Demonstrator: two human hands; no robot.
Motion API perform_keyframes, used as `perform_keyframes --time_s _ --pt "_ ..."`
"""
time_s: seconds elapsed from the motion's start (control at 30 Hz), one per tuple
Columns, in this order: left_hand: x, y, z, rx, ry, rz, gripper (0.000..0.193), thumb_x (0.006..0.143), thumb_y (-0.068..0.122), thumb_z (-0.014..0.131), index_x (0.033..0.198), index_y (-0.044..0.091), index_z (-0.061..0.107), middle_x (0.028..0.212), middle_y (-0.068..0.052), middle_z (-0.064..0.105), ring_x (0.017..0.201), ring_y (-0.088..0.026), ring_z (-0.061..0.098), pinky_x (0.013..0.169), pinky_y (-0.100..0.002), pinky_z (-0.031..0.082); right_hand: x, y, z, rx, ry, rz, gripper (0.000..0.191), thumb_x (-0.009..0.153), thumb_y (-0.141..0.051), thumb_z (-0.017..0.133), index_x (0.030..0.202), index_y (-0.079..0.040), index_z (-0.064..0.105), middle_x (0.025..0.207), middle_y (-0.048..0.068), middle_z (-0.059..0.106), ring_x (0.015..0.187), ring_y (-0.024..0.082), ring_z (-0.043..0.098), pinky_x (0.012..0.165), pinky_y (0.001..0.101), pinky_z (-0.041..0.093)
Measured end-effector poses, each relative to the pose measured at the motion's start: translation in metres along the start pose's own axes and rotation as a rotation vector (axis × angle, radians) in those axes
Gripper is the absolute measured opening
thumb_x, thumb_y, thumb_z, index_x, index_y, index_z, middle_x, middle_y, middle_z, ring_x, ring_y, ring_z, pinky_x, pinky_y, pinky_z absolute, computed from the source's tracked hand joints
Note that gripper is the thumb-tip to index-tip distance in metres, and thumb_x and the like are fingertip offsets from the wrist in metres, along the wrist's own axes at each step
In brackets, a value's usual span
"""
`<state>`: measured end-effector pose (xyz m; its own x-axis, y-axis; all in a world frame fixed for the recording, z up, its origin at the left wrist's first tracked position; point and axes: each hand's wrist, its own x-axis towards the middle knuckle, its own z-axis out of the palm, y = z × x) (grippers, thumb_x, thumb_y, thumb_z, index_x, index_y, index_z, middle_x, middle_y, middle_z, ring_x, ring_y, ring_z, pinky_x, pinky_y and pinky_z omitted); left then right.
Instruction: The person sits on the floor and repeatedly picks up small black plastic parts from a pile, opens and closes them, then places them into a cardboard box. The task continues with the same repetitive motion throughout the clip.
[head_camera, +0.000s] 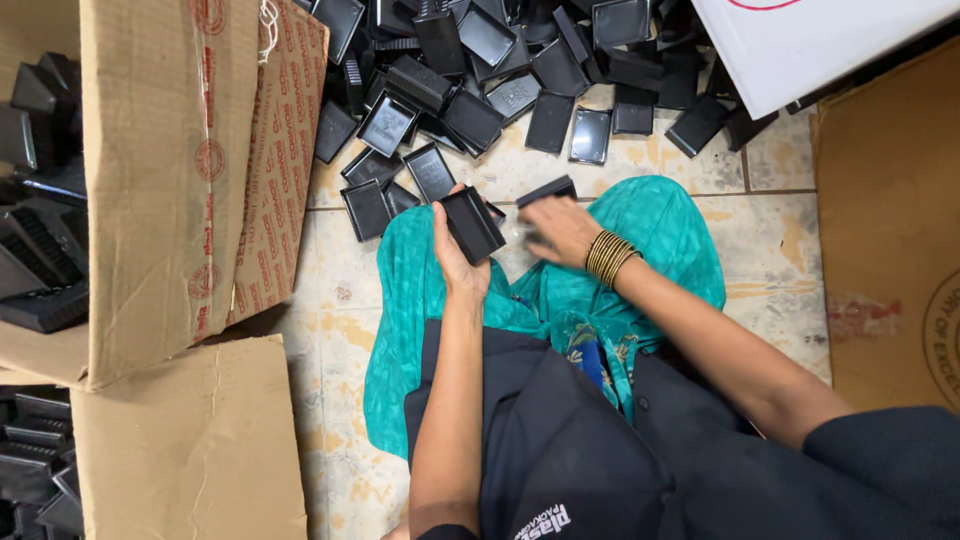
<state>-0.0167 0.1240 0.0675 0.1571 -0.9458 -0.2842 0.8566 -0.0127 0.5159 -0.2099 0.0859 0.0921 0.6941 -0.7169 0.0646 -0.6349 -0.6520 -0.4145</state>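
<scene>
Teal cloth (420, 300) drapes the lap nearest the camera, over a worn, stained tile floor (770, 260). Left hand (458, 262): fingers clasped round a small black plastic tray (472, 224), held above the lap. Right hand (562, 230), gold bangles (608, 256) at the wrist: fingers closed on a second black tray (546, 190), just right of the first. Far: heap of black trays (470, 90) on the tiles. Left: open cardboard boxes (170, 170) with more trays. Far right: white board (800, 40).

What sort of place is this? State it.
Probably a small packing or sorting workshop: a heap of black plastic trays on the tiled floor, cardboard cartons stacked with trays alongside.
</scene>
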Motion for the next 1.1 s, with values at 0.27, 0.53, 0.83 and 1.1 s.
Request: perform_keyframes --time_s 0.27,0.53,0.83,1.1 --pt "-0.002 0.002 0.001 -0.003 -0.008 0.02 0.054 0.106 0.047 0.05 0.134 0.003 0.061 0.106 -0.014 0.071 0.089 -0.022 0.07 0.08 -0.034 0.058 0.014 0.0 -0.003 -0.213 0.0 0.313 0.063 0.069 -0.016 0.079 0.126 -0.01 0.053 0.163 0.019 0.029 0.131 0.036 0.048 0.101 0.0494 0.045" --pt "-0.003 0.003 0.002 0.017 -0.043 -0.033 0.056 0.105 0.048 0.047 0.139 0.004 0.058 0.109 -0.014 0.072 0.089 -0.023 0.07 0.081 -0.034 0.058 0.041 0.013 -0.012 -0.232 0.15 0.349 0.05 0.074 -0.021 0.08 0.118 -0.012 0.057 0.152 0.014 0.045 0.124 0.037 0.053 0.097 0.0519 0.047" --pt "0.002 -0.007 0.002 0.301 -0.07 0.096 0.052 0.111 0.042 0.044 0.154 0.013 0.045 0.134 -0.001 0.058 0.116 -0.012 0.059 0.1 -0.027 0.05 0.018 -0.022 -0.017 1.023 0.32 0.38 0.067 0.083 -0.028 0.083 0.14 -0.012 0.051 0.127 0.012 0.067 0.108 0.019 0.069 0.091 0.033 0.058" --pt "-0.006 -0.006 0.007 0.307 -0.134 0.072 0.051 0.112 0.042 0.041 0.153 0.012 0.044 0.127 -0.008 0.059 0.109 -0.015 0.061 0.096 -0.032 0.053 0.002 -0.062 -0.02 0.823 0.173 0.392 0.074 0.087 -0.033 0.079 0.152 -0.015 0.048 0.128 0.015 0.071 0.106 0.023 0.075 0.089 0.036 0.059"
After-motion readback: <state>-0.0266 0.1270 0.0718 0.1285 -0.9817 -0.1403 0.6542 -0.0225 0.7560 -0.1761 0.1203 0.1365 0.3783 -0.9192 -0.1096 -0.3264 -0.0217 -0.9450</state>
